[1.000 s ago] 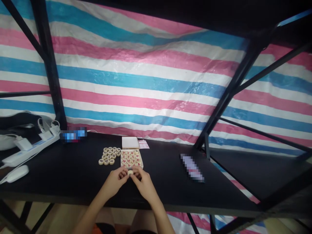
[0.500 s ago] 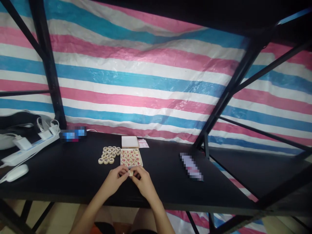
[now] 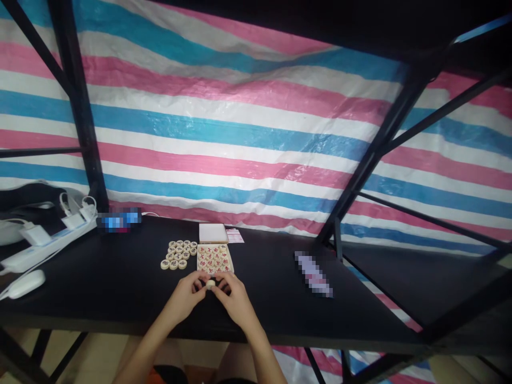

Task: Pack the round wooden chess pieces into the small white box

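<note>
Fingertips of both our hands close around one small cream-coloured round game piece (image 3: 210, 284) just in front of a shallow white square tray (image 3: 230, 262) on a long black tabletop (image 3: 276, 298). Our left hand (image 3: 187, 292) pinches the disc from one side, thumb and fingers together on it, and our right hand (image 3: 234, 294) clamps it from the other; we cannot make out any character on its face. The fingers overlap the tray's near edge in the head view, so part of that front row is hidden from us.

Inside the tray, cream discs with red characters (image 3: 216, 257) lie face up in close rows, with a dark-marked one in the far right corner. Directly behind the tray sits a matching white square lid (image 3: 213, 232), its pale inner surface bare to our eyes, with a pink-and-white printed paper slip (image 3: 234, 236) just beside it.

To the left of the tray, cream discs with dark characters (image 3: 178, 256) are grouped in rows on the tabletop, near the tray but outside it. Farther left we see a long white power strip (image 3: 48, 250) with white plugs in it; well to the right lies a pixelated lilac oblong object (image 3: 314, 274).
</note>
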The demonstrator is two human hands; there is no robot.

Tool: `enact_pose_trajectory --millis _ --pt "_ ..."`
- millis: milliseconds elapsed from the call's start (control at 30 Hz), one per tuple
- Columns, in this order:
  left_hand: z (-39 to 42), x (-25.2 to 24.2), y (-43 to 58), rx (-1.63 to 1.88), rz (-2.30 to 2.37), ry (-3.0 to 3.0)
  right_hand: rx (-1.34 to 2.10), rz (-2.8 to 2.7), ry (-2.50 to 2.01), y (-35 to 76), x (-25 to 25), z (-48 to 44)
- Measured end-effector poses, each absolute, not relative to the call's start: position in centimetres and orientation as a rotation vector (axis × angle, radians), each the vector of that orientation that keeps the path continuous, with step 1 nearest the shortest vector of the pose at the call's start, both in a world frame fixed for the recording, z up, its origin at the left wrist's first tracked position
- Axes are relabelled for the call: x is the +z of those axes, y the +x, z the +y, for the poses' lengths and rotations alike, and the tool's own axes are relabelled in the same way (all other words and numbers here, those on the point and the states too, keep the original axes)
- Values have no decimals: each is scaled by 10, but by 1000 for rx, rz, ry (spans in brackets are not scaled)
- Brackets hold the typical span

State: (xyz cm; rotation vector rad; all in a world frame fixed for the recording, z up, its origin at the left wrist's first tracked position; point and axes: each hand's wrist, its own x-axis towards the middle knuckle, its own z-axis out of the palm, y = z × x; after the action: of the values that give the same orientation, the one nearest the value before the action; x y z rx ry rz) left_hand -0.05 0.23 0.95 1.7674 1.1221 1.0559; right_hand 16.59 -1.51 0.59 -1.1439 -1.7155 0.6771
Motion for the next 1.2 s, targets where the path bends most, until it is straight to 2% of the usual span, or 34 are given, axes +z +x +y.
enact_pose_trajectory --millis 600,867,1033,1200 --pt "0 14 -3 1066 1106 1713 660 -1736 -1093 166 8 -23" --pt "1 13 -4 1100 1036 1682 748 -1841 -994 166 14 -25" --pt "2 11 -3 1126 1039 1687 946 -1803 -976 171 21 -23" --pt "7 2 -3 1196 1187 1776 696 -1906 -1094 183 38 7"
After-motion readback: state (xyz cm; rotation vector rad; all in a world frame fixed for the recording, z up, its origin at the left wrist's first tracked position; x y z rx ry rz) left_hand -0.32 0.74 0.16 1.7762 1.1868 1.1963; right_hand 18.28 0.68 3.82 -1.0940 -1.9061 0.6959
